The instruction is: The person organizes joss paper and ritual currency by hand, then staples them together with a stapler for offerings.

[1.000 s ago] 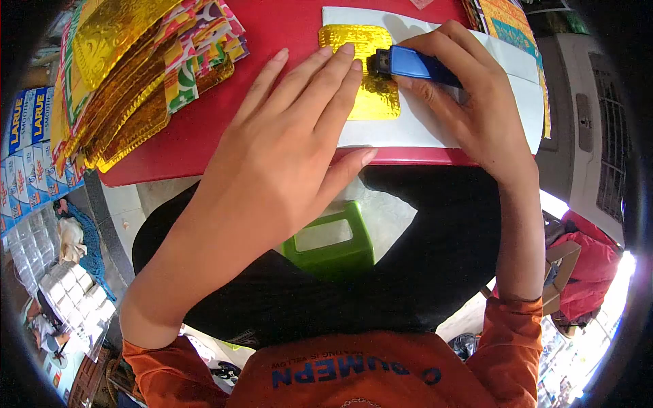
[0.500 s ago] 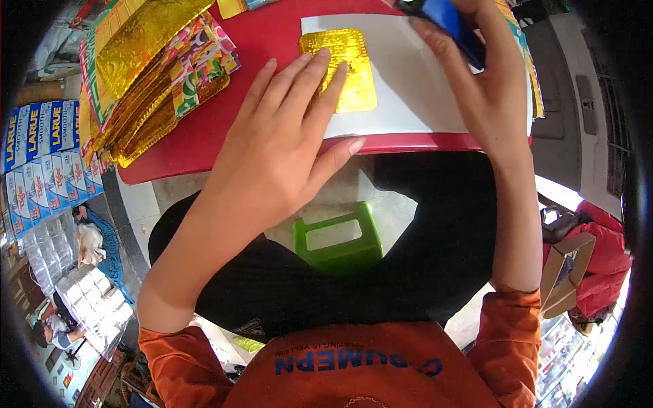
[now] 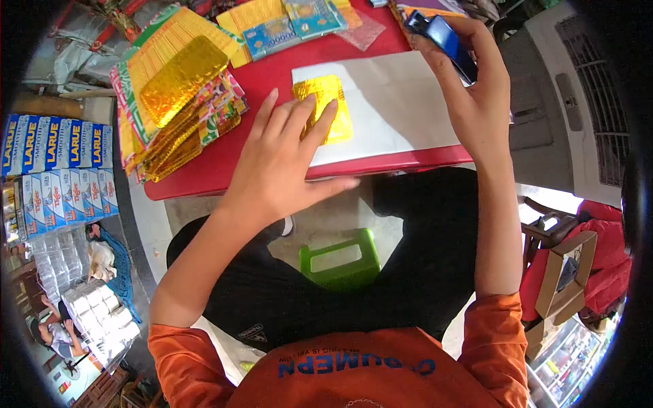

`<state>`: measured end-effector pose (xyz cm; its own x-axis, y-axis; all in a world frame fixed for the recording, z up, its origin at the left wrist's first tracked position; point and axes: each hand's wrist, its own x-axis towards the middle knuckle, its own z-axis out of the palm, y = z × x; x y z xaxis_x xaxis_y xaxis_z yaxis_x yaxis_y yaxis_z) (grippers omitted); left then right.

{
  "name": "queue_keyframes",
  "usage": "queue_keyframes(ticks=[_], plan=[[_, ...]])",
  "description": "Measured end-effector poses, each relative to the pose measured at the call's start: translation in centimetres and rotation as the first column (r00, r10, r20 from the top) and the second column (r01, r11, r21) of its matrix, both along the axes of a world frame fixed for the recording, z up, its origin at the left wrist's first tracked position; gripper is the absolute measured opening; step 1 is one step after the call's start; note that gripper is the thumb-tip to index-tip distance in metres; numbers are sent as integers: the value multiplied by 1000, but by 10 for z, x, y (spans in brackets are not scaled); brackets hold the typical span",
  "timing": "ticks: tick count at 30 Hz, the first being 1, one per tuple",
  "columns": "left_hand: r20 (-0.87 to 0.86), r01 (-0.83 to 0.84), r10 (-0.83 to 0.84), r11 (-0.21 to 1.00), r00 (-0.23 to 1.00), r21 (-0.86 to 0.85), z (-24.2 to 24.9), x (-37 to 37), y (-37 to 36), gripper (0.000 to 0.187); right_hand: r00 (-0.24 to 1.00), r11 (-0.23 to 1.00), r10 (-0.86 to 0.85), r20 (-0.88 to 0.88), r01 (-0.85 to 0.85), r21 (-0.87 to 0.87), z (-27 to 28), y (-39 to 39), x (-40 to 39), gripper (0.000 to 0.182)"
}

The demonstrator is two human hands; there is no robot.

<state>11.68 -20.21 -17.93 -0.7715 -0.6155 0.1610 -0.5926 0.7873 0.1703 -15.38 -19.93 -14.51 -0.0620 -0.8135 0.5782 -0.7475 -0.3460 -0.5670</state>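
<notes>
My left hand (image 3: pixel 275 160) lies with its fingers spread on a shiny embossed gold sheet (image 3: pixel 333 126), pressing on it without gripping. Beneath the gold sheet is a white sheet of paper (image 3: pixel 388 102) on the red table. My right hand (image 3: pixel 479 95) is closed around a glossy blue and black object (image 3: pixel 445 42) that looks like a stapler. It is held above the right part of the white paper, and my palm hides some of it. Left of my left hand stands a stack of patterned paper with gold sheets (image 3: pixel 183 81).
Blue banknote-like paper bundles (image 3: pixel 289 30) and a clear plastic piece (image 3: pixel 360 34) lie at the back of the red table (image 3: pixel 265 75). Below stands a green stool (image 3: pixel 340 262). Beer cartons (image 3: pixel 64 170) are piled at left, and an open cardboard box (image 3: pixel 564 279) is at right.
The view has shifted, showing more of the table's back. My left hand stays on the gold sheet with fingers spread. My right hand still grips the blue object, now turned slightly.
</notes>
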Motion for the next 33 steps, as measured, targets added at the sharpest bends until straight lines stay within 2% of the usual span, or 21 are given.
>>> queue_keyframes(ticks=[3,4,5,7,8,9,11,13,15,17,18,19,20,21,22,23,25,27,29,32,33], plan=[[15,23,-23,1000,1000,-10,-4,6,10,81,992,991,-93,88,101,-84,7,2,-12,30],[62,42,-36,994,997,-100,2,9,16,70,994,987,-82,71,90,-131,7,1,-24,30],[65,42,-35,992,997,-116,1,15,21,70,994,985,-81,75,91,-147,7,1,-35,30],[62,138,-125,954,990,-266,-3,24,31,55,976,977,-147,162,169,-133,7,3,-51,29],[9,110,-112,947,994,-302,3,25,40,46,965,971,-135,224,174,-166,8,3,-56,28],[16,118,-119,943,993,-312,13,27,49,46,963,968,-139,231,182,-175,10,5,-60,28],[-55,69,-84,971,995,-230,36,40,64,47,887,953,-174,427,261,-153,14,8,-71,27],[-116,63,-75,992,990,-109,65,63,76,36,901,956,-157,405,242,-166,14,12,-84,28],[-264,-93,137,981,955,172,102,92,91,26,929,988,-113,353,141,-56,9,11,-87,34],[-418,-368,485,869,768,330,119,126,110,16,973,997,-35,226,49,-56,3,14,-74,33],[-475,-447,529,848,703,284,123,155,107,17,992,988,-25,123,43,-147,0,14,-61,32],[-534,-524,563,817,631,241,131,164,101,19,1000,1000,24,-2,-24,1,6,20,-48,34],[-722,-437,509,844,468,311,133,164,94,23,990,990,134,43,-136,26,-6,18,-34,33],[-855,-334,448,873,261,355,144,147,83,28,976,980,178,-129,-164,113,-7,19,-20,33],[-876,-249,437,889,205,385,159,127,78,34,947,975,216,-238,-194,113,-11,23,-4,31],[-878,-254,431,891,207,377,161,110,71,34,923,971,234,-304,-205,125,-18,24,9,31],[-890,-209,456,871,3,446,165,83,58,36,882,962,272,-386,-244,121,-34,19,28,31],[-870,-106,493,864,-22,493,156,60,44,39,877,961,276,-392,-250,117,-41,16,36,32],[-828,42,559,827,46,561,149,30,39,41,873,962,274,-404,-244,125,-37,18,37,32],[-744,157,662,729,87,667,129,-11,31,42,898,952,299,-323,-260,160,-21,24,25,34],[-715,176,691,694,111,698,122,-24,28,42,936,918,344,-75,-319,237,-14,24,21,37]])
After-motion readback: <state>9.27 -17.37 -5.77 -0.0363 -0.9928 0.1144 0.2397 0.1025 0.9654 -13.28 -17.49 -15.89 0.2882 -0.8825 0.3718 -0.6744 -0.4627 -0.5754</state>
